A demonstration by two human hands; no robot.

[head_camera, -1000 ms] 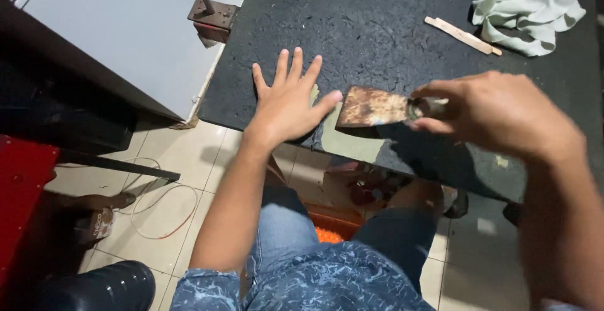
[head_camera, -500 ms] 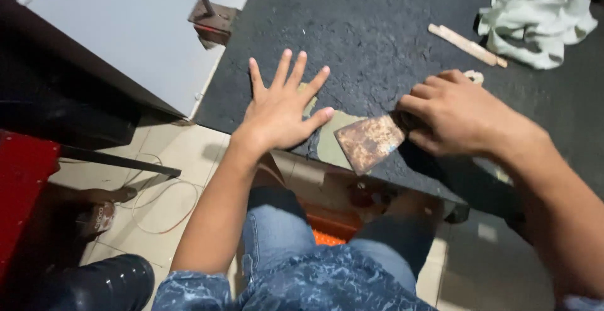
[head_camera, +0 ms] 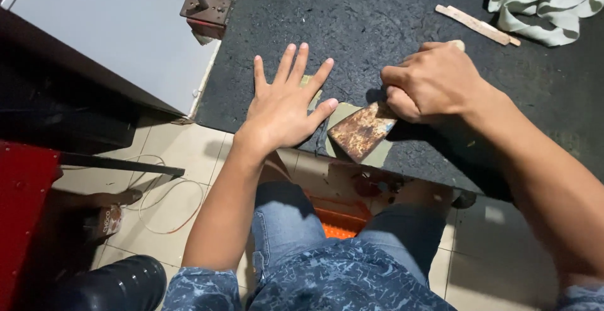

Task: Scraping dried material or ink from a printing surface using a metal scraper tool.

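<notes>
Our right hand (head_camera: 434, 81) is clenched around the rusty scraper (head_camera: 362, 130), blade slanting down-left towards us. Our left hand (head_camera: 283, 103) lies flat, fingers spread, just left of the blade on the dark mat (head_camera: 377, 9)

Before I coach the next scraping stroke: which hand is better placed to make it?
Right. The right hand already grips the rusty scraper on the black mat; the left hand lies flat, fingers spread.
</notes>
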